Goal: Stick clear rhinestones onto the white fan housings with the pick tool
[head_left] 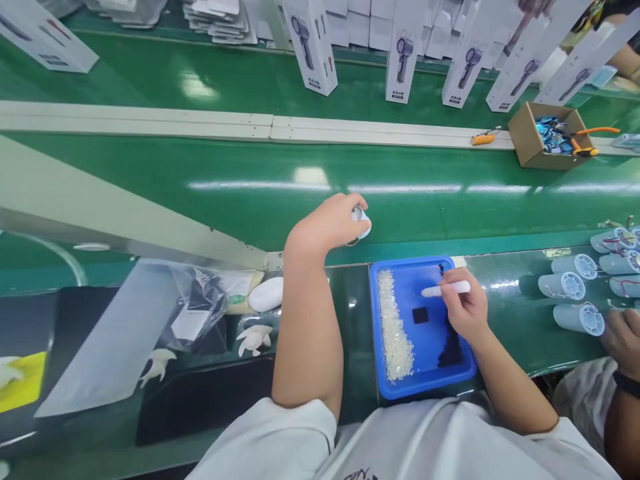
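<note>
My left hand point(327, 220) is stretched out over the green belt, its fingers closed round a pale blue cylindrical housing point(367, 225) with a thin wire hanging from it. Much of the housing is hidden by the fingers. My right hand point(465, 308) grips a white pen-like tool point(445, 289) above a blue tray point(374, 320). Small whitish pieces point(395, 333) form a strip along the tray's left side. A black square point(421, 315) lies near its middle, and small black pieces point(451, 350) are heaped at the right, partly behind my hand.
Several pale blue housings point(580, 319) with wires lie at the right, beside a co-worker's hand point(623, 340). A cardboard box point(530, 137) and upright white product boxes point(313, 50) stand farther back. At left are a pale metal post point(125, 207), plastic bags point(193, 320) and white turtle-shaped pieces point(255, 339).
</note>
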Motion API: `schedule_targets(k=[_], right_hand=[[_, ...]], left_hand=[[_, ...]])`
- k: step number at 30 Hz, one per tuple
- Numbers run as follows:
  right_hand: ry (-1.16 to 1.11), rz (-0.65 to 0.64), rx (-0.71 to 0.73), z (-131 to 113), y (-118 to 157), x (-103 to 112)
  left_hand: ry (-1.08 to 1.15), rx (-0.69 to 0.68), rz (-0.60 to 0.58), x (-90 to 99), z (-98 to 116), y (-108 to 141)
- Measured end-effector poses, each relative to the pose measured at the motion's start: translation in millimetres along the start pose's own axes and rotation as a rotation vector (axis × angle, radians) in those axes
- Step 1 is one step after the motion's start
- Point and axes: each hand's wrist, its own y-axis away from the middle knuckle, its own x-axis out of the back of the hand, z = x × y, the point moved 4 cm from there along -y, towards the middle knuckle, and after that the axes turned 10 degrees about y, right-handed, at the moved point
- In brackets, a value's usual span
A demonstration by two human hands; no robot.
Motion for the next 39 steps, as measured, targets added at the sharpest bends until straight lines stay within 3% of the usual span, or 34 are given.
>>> schedule_targets(k=[14,17,20,26,32,39], right_hand=[[0.073,-0.050,0.090,-5,-5,-1],[0.240,0.045,0.121,0,-7,6],[0.323,0.203,0.032,15,-8,18],[0.324,0.249,-0.018,26,-8,23],[0.337,0.222,-0.028,28,-8,19],[0.340,0.208,-0.065,31,-7,19]], left_hand=[[0.005,-0.025,0.019,2.8,0,-1],[0.033,-0.064,0.055,5.6,2,1],[0.100,-0.125,0.134,9.6,4,3],[0.423,-0.303,0.350,16.1,6,6],[0.993,-0.513,0.401,18.4,6,6],[1.012,-0.423,0.365,20.5,8,10]])
